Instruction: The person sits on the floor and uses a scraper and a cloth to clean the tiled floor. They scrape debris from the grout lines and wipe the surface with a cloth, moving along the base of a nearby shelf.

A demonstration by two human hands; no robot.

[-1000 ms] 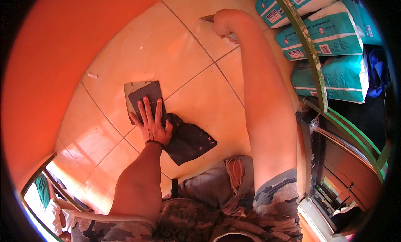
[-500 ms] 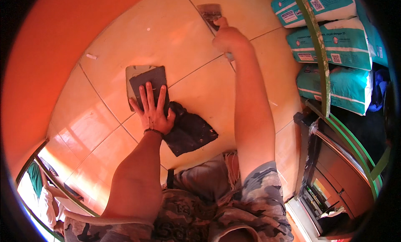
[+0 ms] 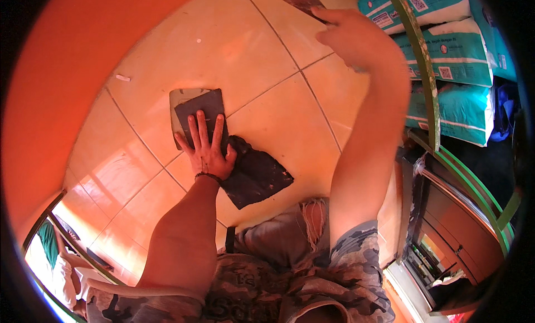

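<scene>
My left hand (image 3: 209,156) lies flat with fingers spread on a dark grey sheet (image 3: 209,101) that looks like sandpaper. Under that sheet, a lighter tan-grey sheet (image 3: 175,114) shows along the left and top. A crumpled black sheet or cloth (image 3: 259,175), speckled with pale bits, lies beside the thumb and partly under the hand's edge. At the upper right, my right hand (image 3: 362,42) grips a putty knife (image 3: 304,4). Its wide blade points up and left over the floor tiles; the handle is hidden in the fist.
An orange wall (image 3: 83,44) curves along the left of the tiled floor (image 3: 267,106). Teal-and-white packages (image 3: 451,106) are stacked at right behind a green metal rail (image 3: 426,72). Wooden furniture (image 3: 462,234) stands lower right. Small white scraps (image 3: 123,78) lie on the tiles.
My right hand has swung to the right and slightly up with the putty knife, and the blade has turned. My left hand stays pressed on the sheets.
</scene>
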